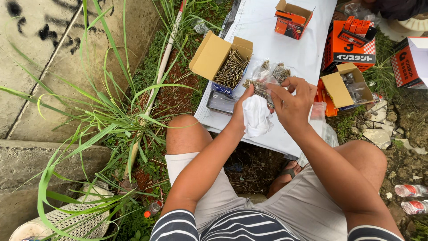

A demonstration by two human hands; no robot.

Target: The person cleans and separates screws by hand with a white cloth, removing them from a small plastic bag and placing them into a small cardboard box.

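My left hand (pixel 244 107) pinches one end of a clear plastic bag of screws (pixel 267 78) and also grips a crumpled white cloth (pixel 257 117) against the palm. My right hand (pixel 292 105) closes its thumb and fingers on the other side of the same bag, so both hands hold it up just above the white board (pixel 267 40).

Taking that board as the landmark: an open cardboard box of loose screws (pixel 229 67) sits on its left part, just beyond my left hand, with its flap tipped out over the edge. A small orange box (pixel 290 20) stands open at the board's far end. Off its right edge lie an open carton of small bagged parts (pixel 347 85) and 2 larger orange-and-white boxes. To its left, long green grass (pixel 102 116) grows beside a concrete slab. My knees frame the board's near edge.
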